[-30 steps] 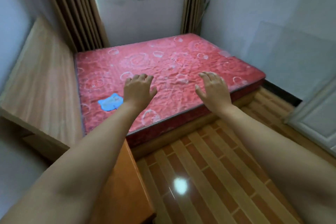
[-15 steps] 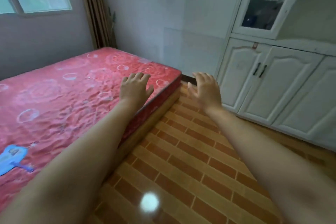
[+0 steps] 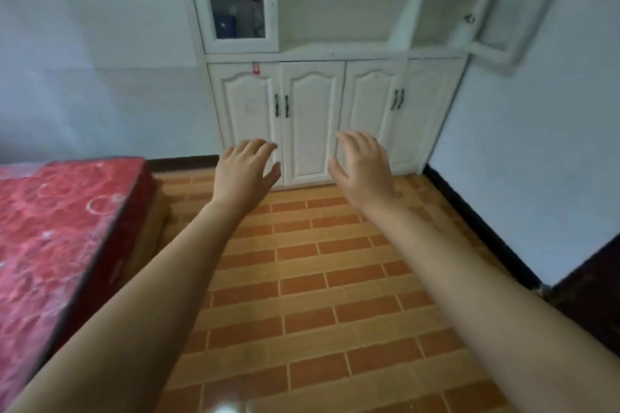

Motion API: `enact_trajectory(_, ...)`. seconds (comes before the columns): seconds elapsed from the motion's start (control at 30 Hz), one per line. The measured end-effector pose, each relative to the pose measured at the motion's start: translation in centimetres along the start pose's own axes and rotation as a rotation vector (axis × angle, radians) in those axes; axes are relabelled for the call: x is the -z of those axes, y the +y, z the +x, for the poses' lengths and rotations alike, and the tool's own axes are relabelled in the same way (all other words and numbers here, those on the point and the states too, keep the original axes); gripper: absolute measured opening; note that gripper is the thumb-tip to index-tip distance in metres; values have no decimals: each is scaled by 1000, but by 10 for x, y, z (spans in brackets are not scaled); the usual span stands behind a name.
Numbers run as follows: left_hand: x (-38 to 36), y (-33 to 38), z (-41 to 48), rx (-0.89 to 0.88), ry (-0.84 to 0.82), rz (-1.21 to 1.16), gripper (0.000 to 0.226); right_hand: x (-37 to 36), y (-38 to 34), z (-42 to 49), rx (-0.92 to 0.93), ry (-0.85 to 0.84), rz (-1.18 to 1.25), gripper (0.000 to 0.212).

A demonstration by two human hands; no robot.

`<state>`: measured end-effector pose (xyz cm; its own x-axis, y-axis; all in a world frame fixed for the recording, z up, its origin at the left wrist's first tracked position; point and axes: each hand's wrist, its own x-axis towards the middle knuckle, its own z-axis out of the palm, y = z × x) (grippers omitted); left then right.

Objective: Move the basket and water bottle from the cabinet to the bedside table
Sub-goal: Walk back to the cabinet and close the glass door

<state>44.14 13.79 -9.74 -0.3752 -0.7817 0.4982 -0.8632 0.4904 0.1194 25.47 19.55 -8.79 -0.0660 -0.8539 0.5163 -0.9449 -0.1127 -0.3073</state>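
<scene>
Item: cabinet [image 3: 312, 117], white, upper centre of the frame; four lower doors shut, black handles in two pairs; upper section has a glazed door at left, open shelves in the middle, and a glazed door [image 3: 503, 10] swung open at upper right. Item: dark blue object [image 3: 224, 25] behind the left glass, too blurred to identify. Basket and water bottle: neither can be picked out; the open shelves appear bare, so they are likely behind the glass or the shut lower doors. Bedside table: not in frame. Item: left hand [image 3: 243, 174], centre of the frame, palm down, fingers [image 3: 258, 147] loosely spread, holding nothing. Item: right hand [image 3: 364, 168], just right of it, fingers [image 3: 355, 141] loosely spread, likewise empty; both are raised over the floor [image 3: 302, 278], well apart from the cabinet. Item: bed [image 3: 60, 228], red patterned mattress, lower left. Risks, as judged: opening the wrong compartment, since the goods are unseen; knocking head or arm on the open upper-right door when closing in; the bed corner clipping a leg on the return trip; the glossy tiled floor may be slippery while carrying two things at once
</scene>
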Motion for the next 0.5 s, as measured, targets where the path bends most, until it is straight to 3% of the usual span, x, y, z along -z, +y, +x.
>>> enact_trajectory(0.17, -33, 46, 29, -168, -48, -113, 38, 21, 47, -23, -194, 58, -94, 48)
enact_trajectory(0.5, -67, 110, 40, -375, -93, -229, 36, 44, 84, -87, -401, 107, -191, 58)
